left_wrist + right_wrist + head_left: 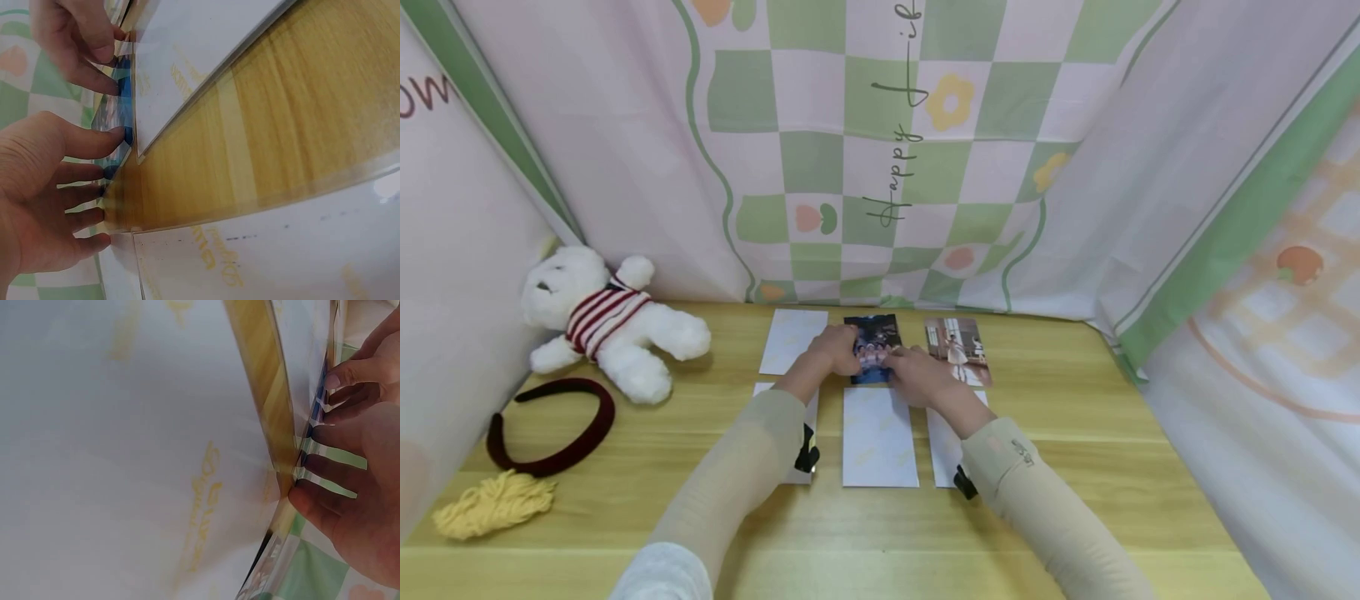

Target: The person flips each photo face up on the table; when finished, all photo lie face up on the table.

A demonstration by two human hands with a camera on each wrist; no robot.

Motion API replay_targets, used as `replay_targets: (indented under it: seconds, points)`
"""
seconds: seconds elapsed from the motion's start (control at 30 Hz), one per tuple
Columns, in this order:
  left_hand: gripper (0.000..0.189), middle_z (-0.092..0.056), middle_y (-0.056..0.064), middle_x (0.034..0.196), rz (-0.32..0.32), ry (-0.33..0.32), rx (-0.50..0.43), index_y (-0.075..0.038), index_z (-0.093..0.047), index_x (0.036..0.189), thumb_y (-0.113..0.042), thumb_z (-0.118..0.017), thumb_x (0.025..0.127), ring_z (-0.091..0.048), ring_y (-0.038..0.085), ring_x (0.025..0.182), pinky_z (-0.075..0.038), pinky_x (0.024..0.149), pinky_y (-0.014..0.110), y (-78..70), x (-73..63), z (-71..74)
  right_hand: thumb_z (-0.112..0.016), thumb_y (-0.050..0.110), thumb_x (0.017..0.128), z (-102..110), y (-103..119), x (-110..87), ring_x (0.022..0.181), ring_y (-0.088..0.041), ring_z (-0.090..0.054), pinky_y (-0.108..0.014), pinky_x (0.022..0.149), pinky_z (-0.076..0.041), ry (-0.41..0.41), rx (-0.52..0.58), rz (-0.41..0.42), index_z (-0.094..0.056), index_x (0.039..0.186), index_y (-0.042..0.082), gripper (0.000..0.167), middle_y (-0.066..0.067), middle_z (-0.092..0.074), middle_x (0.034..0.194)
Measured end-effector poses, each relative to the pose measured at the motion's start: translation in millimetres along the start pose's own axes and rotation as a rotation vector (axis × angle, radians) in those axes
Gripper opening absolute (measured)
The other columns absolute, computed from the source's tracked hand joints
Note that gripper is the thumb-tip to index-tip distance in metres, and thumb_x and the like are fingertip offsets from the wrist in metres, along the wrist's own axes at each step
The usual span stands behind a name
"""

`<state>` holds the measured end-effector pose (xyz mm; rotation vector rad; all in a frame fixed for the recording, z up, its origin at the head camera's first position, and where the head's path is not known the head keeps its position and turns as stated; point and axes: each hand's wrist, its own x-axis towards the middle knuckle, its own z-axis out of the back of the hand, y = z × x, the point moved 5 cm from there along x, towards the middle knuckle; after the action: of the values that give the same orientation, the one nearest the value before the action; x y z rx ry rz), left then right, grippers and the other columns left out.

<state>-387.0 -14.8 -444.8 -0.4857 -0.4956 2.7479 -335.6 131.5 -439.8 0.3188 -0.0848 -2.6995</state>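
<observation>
A dark blue photo print (876,333) with a group of figures lies in the back row on the table. My left hand (837,350) touches its left side, thumb on the near corner and fingers spread straight, as the left wrist view shows. On the opposite side, my right hand (919,375) rests its extended fingertips (317,434) along the print's right and near edges. To the right lies another photo print (957,342) of a figure in a white dress. A white card (792,337) with faint yellow lettering lies to the left; another white card (880,437) lies just below the blue print.
Two more white cards, a left one (812,408) and a right one (943,442), lie partly under the forearms. At the left are a white teddy bear (625,342), a dark red headband (561,458) and yellow yarn (493,504). A patterned curtain (812,167) hangs behind the table.
</observation>
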Motion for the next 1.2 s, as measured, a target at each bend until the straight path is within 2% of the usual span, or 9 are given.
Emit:
replay_targets:
  seconds: [0.17, 0.37, 0.5, 0.67, 0.77, 0.9, 1.0, 1.13, 1.2]
  points:
    - [0.066, -0.045, 0.013, 0.164, 0.01, 0.001, 0.03, -0.006, -0.044, 0.157, -0.019, -0.064, 0.095, -0.059, 0.031, 0.122, -0.051, 0.094, 0.043, 0.4, -2.2, 0.6, -0.047, 0.022, 0.11, -1, 3, 3.2, 0.147, -0.038, -0.047, -0.054, 0.12, -0.046, -0.005, -0.007, -0.019, -0.059, 0.147, 0.017, 0.039, -0.013, -0.05, 0.16]
    - [0.058, -0.048, 0.017, 0.16, -0.036, -0.041, 0.165, -0.003, -0.051, 0.149, -0.018, -0.063, 0.094, -0.048, 0.038, 0.146, -0.047, 0.12, 0.05, -7.5, -6.4, -1.1, -0.047, 0.02, 0.109, 0, 7, 5.8, 0.148, -0.038, -0.045, -0.055, 0.121, -0.044, 0.011, -0.003, -0.029, -0.057, 0.149, 0.018, 0.041, -0.013, -0.049, 0.16]
    - [0.063, -0.05, 0.019, 0.157, -0.065, -0.063, 0.219, -0.004, -0.048, 0.153, -0.017, -0.064, 0.094, -0.048, 0.039, 0.145, -0.046, 0.121, 0.052, -11.4, -8.7, -3.0, -0.047, 0.017, 0.109, 0, 9, 7.0, 0.147, -0.039, -0.046, -0.055, 0.123, -0.042, 0.002, -0.032, -0.002, -0.056, 0.15, 0.017, 0.042, -0.015, -0.051, 0.158]
    - [0.063, -0.046, 0.018, 0.161, -0.063, -0.046, 0.201, -0.003, -0.043, 0.156, -0.018, -0.062, 0.098, -0.044, 0.038, 0.15, -0.042, 0.125, 0.05, -6.4, -11.8, 3.4, -0.048, 0.01, 0.107, 6, 18, 8.5, 0.139, -0.037, -0.054, -0.053, 0.121, -0.045, -0.09, -0.039, 0.071, -0.059, 0.146, 0.012, 0.041, -0.017, -0.058, 0.15]
    - [0.061, -0.048, 0.018, 0.16, -0.05, -0.038, 0.186, -0.004, -0.046, 0.154, -0.017, -0.062, 0.097, -0.046, 0.037, 0.149, -0.042, 0.126, 0.048, 1.1, -15.9, 14.7, -0.051, 0.008, 0.104, 12, 26, 10.2, 0.137, -0.038, -0.055, -0.053, 0.119, -0.046, -0.143, 0.05, 0.103, -0.06, 0.143, 0.007, 0.039, -0.017, -0.061, 0.145]
    - [0.039, -0.059, 0.018, 0.148, -0.045, -0.017, 0.203, -0.003, -0.067, 0.123, -0.019, -0.072, 0.087, -0.056, 0.036, 0.137, -0.045, 0.122, 0.05, 16.0, -22.5, 31.6, -0.053, 0.008, 0.103, 15, 37, 14.6, 0.134, -0.039, -0.058, -0.054, 0.118, -0.048, -0.172, 0.249, 0.147, -0.057, 0.142, 0.0, 0.041, -0.022, -0.063, 0.14]
    - [0.052, -0.054, 0.021, 0.153, -0.01, 0.03, 0.227, 0.0, -0.063, 0.129, -0.023, -0.076, 0.084, -0.052, 0.038, 0.142, -0.037, 0.127, 0.055, 35.1, -24.0, 39.9, -0.052, 0.009, 0.103, 13, 46, 19.4, 0.137, -0.04, -0.056, -0.057, 0.12, -0.044, -0.165, 0.394, 0.158, -0.052, 0.147, -0.003, 0.046, -0.024, -0.059, 0.147]
    - [0.084, -0.033, 0.024, 0.168, 0.057, 0.112, 0.232, 0.002, -0.037, 0.157, -0.024, -0.075, 0.087, -0.032, 0.042, 0.157, -0.024, 0.132, 0.06, 64.4, -28.6, 47.5, -0.054, 0.015, 0.104, 8, 57, 25.8, 0.147, -0.043, -0.047, -0.064, 0.127, -0.031, -0.137, 0.559, 0.14, -0.042, 0.154, -0.002, 0.055, -0.024, -0.048, 0.158]
    - [0.084, -0.028, 0.025, 0.17, 0.069, 0.142, 0.224, 0.004, -0.037, 0.157, -0.023, -0.076, 0.088, -0.028, 0.042, 0.159, -0.023, 0.133, 0.058, 76.5, -33.8, 51.0, -0.06, 0.022, 0.104, 7, 61, 28.6, 0.15, -0.044, -0.043, -0.064, 0.128, -0.029, -0.117, 0.638, 0.124, -0.035, 0.158, -0.001, 0.063, -0.024, -0.043, 0.162]
